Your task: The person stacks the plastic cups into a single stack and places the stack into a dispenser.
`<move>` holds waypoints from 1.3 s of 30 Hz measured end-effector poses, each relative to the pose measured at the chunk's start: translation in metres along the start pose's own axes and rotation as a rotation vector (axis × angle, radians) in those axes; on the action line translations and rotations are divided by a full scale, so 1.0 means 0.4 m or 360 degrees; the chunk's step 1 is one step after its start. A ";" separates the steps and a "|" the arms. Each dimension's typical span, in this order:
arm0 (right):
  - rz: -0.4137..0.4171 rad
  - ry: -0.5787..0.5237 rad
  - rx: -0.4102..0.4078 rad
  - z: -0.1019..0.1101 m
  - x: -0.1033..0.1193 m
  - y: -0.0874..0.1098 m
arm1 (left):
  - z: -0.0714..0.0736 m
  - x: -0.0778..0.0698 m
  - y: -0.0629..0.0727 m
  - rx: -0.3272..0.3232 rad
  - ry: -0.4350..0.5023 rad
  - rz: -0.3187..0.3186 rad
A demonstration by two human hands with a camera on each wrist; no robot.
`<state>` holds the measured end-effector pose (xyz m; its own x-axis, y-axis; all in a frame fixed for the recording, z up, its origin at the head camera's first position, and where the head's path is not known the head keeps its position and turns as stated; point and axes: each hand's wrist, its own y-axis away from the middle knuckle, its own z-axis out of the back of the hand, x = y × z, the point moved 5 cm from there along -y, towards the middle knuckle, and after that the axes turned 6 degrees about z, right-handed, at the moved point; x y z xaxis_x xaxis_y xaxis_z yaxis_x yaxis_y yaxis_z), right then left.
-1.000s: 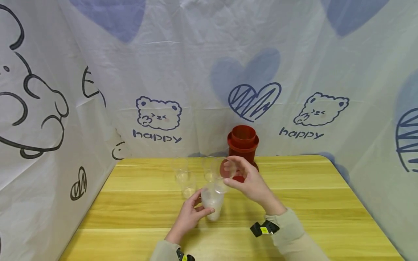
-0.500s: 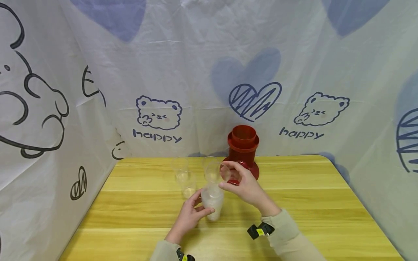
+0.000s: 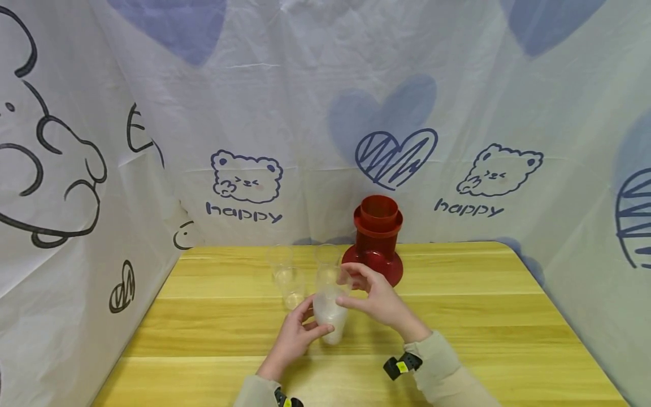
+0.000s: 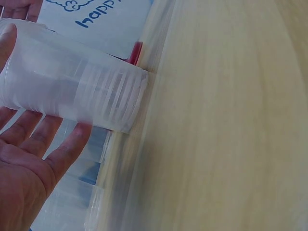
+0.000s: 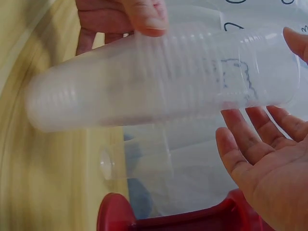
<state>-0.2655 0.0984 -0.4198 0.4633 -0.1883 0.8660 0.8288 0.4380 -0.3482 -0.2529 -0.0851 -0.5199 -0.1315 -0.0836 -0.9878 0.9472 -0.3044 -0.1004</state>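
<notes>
Seeming light, flimsy, best rim-held, stacked cups (image 3: 325,310) are gripped by left hand (image 3: 295,334) at eight o'clock, right hand (image 3: 380,301) at two.

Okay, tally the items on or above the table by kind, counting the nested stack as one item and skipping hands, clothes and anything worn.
Standing clear cups: 3
Clear cup in the right hand: 1
Stack of nested cups in the left hand: 1
Red stand-like object: 1
Total: 6
</notes>
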 end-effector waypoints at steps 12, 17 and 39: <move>-0.0003 -0.0010 0.0104 -0.021 -0.041 0.008 | -0.003 -0.006 0.001 -0.0031 0.0017 0.0052; -0.0048 0.0026 0.0129 -0.026 -0.059 0.012 | -0.007 -0.052 0.014 -0.0017 0.0033 0.0072; -0.0141 -0.0029 0.0169 -0.043 -0.095 0.026 | -0.008 -0.075 0.022 -0.0012 -0.0001 0.0069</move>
<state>-0.2689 0.0950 -0.4626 0.3829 -0.2147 0.8985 0.8279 0.5112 -0.2307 -0.2396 -0.0823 -0.4916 -0.0903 -0.0973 -0.9912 0.9543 -0.2931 -0.0582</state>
